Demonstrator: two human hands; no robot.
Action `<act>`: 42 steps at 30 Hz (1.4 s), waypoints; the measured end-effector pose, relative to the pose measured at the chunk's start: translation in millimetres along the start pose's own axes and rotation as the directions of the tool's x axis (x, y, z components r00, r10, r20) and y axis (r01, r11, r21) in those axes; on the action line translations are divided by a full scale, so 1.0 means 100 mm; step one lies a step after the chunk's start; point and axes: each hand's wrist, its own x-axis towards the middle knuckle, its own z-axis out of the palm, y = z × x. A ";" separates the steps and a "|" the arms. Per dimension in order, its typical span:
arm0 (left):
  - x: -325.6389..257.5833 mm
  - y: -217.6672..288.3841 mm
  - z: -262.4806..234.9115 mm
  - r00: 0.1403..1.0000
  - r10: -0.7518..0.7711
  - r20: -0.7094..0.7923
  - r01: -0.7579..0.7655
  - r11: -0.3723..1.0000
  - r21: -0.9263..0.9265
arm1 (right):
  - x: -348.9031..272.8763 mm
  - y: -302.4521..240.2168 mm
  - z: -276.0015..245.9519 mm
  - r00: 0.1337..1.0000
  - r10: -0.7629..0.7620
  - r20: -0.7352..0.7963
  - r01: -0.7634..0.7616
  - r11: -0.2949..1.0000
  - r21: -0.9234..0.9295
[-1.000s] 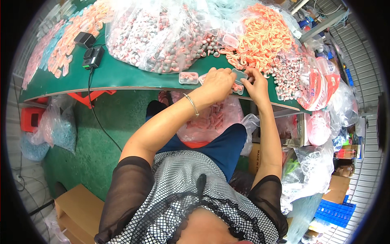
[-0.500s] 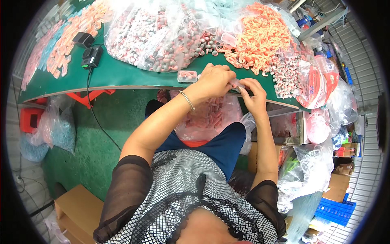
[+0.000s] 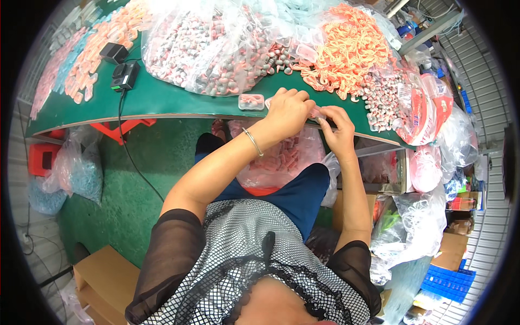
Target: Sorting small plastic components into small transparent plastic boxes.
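At the table's near edge, my left hand (image 3: 291,112) and my right hand (image 3: 339,131) meet over a small clear pinkish plastic case (image 3: 316,113). Fingers of both hands are closed on it and cover much of it, so its contents cannot be made out. A bracelet circles my left wrist. Just left of that hand, a similar small clear case (image 3: 251,102) lies on the green table (image 3: 179,103) with orange and pink pieces inside. Beyond my hands are loose grey and pink mushroom-shaped pieces (image 3: 280,58) and a heap of orange cords (image 3: 352,49).
A big clear bag (image 3: 200,49) of grey-pink pieces stands at the back. More small pieces (image 3: 379,97) and a red-white bag (image 3: 425,111) lie right. Orange cases (image 3: 100,49) and black devices (image 3: 124,76) sit left. Under the table edge hangs an open bag (image 3: 281,157) of pink cases.
The whole view has shifted very slightly. My hands stay together on the small case, with only a slight shift of the left hand's fingers.
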 end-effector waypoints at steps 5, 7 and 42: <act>-0.03 0.00 -0.11 0.994 0.114 0.005 -0.114 0.993 0.007 | -0.03 -0.03 -0.01 0.995 -0.093 0.023 0.095 0.991 -0.094; -0.02 -0.03 -0.06 0.991 0.132 0.017 -0.132 0.991 0.012 | -0.04 -0.04 -0.01 0.991 -0.124 0.044 0.129 0.982 -0.138; -0.03 -0.22 -0.21 0.996 0.091 -0.019 -0.089 0.992 0.088 | 0.25 0.00 0.12 0.997 -0.050 0.057 0.051 0.999 -0.017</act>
